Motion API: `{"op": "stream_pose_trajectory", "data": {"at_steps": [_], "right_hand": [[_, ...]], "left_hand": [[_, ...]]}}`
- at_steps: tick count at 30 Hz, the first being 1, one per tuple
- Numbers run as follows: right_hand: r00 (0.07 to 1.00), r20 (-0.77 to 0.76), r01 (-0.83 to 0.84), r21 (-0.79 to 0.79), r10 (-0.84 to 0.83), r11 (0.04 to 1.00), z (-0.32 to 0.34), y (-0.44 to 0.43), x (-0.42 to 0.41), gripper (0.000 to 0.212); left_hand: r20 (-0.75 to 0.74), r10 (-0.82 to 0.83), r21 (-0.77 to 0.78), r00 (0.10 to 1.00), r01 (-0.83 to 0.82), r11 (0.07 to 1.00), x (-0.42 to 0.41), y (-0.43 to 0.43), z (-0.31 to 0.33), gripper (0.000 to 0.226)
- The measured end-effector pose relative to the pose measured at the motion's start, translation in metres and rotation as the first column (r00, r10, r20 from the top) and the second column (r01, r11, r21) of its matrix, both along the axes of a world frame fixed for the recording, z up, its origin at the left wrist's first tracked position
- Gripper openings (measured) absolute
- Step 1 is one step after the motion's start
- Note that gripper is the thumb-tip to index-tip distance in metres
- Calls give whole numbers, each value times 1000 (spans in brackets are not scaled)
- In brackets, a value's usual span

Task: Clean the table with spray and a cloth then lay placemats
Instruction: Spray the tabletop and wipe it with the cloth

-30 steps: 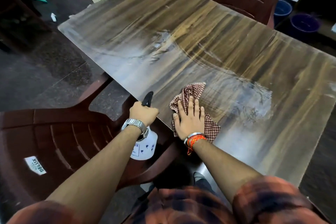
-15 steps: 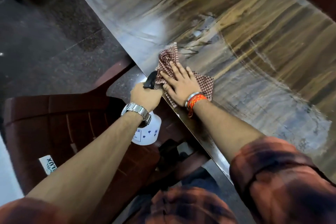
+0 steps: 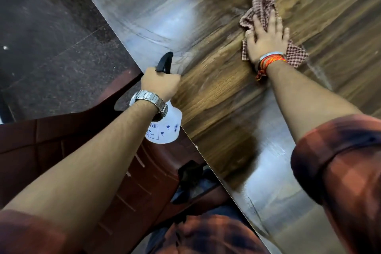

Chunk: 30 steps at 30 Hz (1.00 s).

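Note:
A wood-grain table [image 3: 216, 97] fills the right and upper part of the head view, with wet streaks across it. My right hand [image 3: 266, 37] lies flat on a red checked cloth [image 3: 261, 6], fingers spread, pressing it on the tabletop well in from the near edge. My left hand [image 3: 160, 83] grips the neck of a white spray bottle [image 3: 165, 128] with a black trigger head [image 3: 165, 62], held over the table's near edge. No placemats are in view.
A dark red plastic chair [image 3: 61, 142] stands at the lower left, tight against the table's edge. Dark speckled floor [image 3: 51, 37] lies to the upper left. My plaid shirt sleeves frame the bottom.
My right hand has slid the cloth away from the near edge toward the table's middle. The left hand keeps its hold on the spray bottle by the edge. The camera has leaned closer.

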State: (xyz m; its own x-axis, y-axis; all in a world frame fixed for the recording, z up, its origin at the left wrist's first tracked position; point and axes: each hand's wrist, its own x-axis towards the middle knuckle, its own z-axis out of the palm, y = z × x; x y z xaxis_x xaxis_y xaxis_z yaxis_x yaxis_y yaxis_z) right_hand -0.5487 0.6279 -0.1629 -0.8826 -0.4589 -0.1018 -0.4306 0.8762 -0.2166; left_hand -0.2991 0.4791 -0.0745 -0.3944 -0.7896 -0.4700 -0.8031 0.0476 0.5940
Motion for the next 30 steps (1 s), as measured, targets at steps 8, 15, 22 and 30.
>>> {"op": "stream_pose_trajectory", "data": {"at_steps": [8,15,22,30], "right_hand": [[973,-9,-229,44,230,972,7,-25,62,55],[586,7,-810,-4,810,586,9,-23,177,46],[995,-34,89,13,-89,996,1,137,79,57],[986,-84,-149,-24,147,988,3,104,181,54]], "left_hand": [[-10,54,-84,998,-55,995,9,1,-1,10],[38,1,-118,999,4,993,26,10,10,13],[41,-58,-64,997,60,996,40,37,15,19],[68,-208,-32,976,211,977,46,73,23,15]]}}
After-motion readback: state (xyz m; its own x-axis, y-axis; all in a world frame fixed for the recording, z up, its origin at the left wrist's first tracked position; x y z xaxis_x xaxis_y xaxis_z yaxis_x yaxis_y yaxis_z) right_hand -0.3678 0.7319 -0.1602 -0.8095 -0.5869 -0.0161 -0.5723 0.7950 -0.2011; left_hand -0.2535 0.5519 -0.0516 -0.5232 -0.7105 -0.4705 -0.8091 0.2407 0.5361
